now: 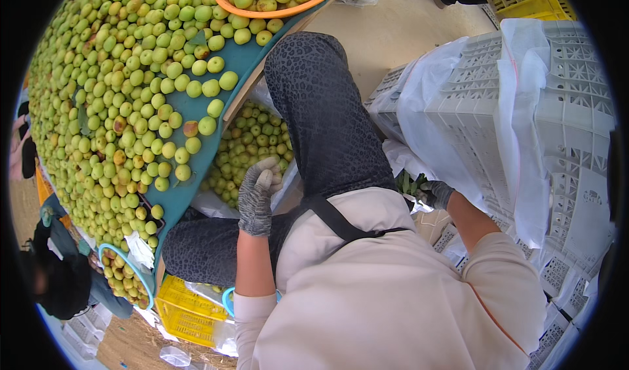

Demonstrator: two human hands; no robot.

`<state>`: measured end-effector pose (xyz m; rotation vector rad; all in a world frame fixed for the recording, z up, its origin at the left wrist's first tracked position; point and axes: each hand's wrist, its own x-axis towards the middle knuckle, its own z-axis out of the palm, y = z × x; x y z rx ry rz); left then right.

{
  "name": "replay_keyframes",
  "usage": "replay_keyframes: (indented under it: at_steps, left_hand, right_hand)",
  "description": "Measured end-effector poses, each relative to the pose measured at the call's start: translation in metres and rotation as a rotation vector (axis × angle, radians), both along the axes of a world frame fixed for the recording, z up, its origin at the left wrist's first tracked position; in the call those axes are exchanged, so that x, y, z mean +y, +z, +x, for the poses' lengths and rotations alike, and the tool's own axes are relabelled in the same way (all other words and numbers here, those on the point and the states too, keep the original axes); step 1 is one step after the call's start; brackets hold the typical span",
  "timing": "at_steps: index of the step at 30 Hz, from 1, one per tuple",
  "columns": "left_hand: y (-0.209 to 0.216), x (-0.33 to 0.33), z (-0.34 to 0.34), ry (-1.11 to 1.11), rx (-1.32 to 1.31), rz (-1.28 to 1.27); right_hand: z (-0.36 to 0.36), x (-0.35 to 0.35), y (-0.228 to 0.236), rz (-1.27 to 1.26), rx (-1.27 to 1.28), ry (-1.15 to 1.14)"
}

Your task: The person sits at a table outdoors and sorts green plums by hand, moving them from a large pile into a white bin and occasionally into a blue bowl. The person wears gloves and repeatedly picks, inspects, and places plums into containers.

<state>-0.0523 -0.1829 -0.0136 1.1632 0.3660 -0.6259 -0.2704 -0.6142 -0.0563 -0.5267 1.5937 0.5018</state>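
My left hand (259,190), in a grey knit glove with pale fingertips, hovers over a lined crate of round green fruits (252,142) that look like jujubes. Its fingers are curled inward, and whatever they may hold is hidden. Off to my right, my right hand (440,195) in a darker grey glove closes at a bunch of green leaves (411,185), low beside the stacked crates. Its fingertips are partly covered by the leaves. A great heap of the same fruits (124,75) covers the sloping table on the left, some with brown patches.
An orange basin (280,13) of fruit sits at the table's far edge. Grey plastic crates (458,101) with white liners stand at the right. A blue-rimmed basket (124,275) and a yellow crate (190,311) lie lower left. Another person (69,272) is at far left.
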Motion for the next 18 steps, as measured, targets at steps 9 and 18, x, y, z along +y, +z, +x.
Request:
replay_keyframes:
  at_steps: [9,18]
  left_hand:
    - [-0.022,0.019,-0.021,-0.016,0.125,0.146]
    - [-0.024,0.063,0.006,-0.057,-0.220,0.572]
  right_hand:
    - [-0.131,-0.055,-0.145,-0.404,-0.189,1.256]
    - [-0.022,-0.009,-0.069,-0.604,-0.052,2.412]
